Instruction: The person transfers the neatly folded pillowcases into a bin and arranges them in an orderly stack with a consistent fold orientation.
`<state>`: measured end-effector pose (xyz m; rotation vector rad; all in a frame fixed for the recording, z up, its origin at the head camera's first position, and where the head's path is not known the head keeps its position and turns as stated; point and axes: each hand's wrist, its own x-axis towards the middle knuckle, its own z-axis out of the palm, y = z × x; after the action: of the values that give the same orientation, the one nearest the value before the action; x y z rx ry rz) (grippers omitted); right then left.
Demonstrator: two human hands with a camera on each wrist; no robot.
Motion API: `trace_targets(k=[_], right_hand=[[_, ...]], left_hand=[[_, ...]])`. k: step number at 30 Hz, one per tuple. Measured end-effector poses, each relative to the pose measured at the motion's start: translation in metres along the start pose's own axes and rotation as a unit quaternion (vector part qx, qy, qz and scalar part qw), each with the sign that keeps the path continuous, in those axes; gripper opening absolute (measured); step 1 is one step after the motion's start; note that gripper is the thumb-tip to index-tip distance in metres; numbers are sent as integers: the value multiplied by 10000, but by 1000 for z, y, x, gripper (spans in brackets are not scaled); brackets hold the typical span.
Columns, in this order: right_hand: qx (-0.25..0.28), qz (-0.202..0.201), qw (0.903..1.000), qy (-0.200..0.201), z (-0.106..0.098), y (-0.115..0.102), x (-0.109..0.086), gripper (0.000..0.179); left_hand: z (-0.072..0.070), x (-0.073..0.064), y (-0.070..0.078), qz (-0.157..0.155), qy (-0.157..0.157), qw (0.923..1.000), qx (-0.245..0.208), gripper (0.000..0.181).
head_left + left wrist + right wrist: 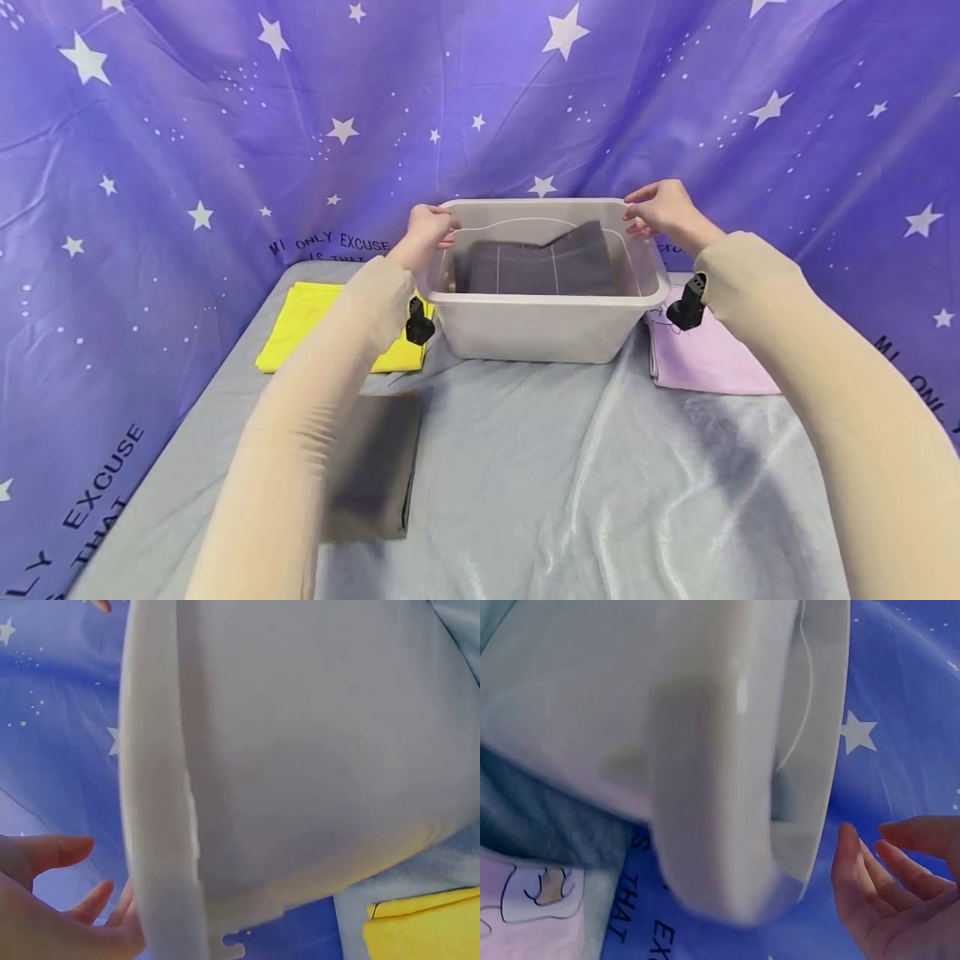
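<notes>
Head: bin [532,332] seen just beside yellow cloth [303,321], probably light, stiff, slick, best lifted by end rims [658,279]; left wrist: left hand [64,919] thumb spread, rim contact can't be told; right wrist: right hand [900,907] loosely curled, nothing held.

Blue-purple drapery [420,50] printed with white stars [566,32] and black lettering [103,477] hangs behind creased grey cloth [510,475].

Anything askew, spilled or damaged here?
The dark cloth inside the bin looks askew: its top edge dips, then peaks at the right, while the yellow cloth lies folded flat. No spill or damage shows.
</notes>
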<state>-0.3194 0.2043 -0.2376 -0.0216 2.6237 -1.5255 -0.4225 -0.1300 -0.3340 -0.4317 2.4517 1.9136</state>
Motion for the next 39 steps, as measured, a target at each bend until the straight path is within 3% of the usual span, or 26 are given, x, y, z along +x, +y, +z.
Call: trace_targets(k=[3, 6, 8, 10, 16, 22, 28, 39], right_hand=[[-298, -245, 9992, 80, -3, 2, -5, 41], [-481, -412, 9979, 100, -6, 3, -11, 40], [-483, -547, 9973, 124, -6, 4, -16, 40], [-403, -712, 9965, 157, -6, 6, -20, 38], [-309, -1242, 9912, 349, -6, 13, -35, 32], [-496, -1586, 9851, 452, -7, 19, -49, 29], [-733, -1636, 9821, 579, -10, 26, -60, 29], [-573, -1791, 9794, 737, -15, 39, -76, 24]], left_hand=[[-5, -43, 12, 416, 8, 9988, 272, 28], [-7, -104, 37, 572, -122, 9962, 640, 29], [-7, -130, 48, 614, -202, 9949, 776, 30], [-7, -144, 52, 677, -327, 9945, 736, 30], [-4, -159, 53, 841, -695, 9929, 465, 30], [1, -167, 49, 1153, -705, 9905, 252, 28], [5, -180, 47, 1443, -743, 9867, 24, 28], [10, -197, 42, 2210, -890, 9710, 196, 26]])
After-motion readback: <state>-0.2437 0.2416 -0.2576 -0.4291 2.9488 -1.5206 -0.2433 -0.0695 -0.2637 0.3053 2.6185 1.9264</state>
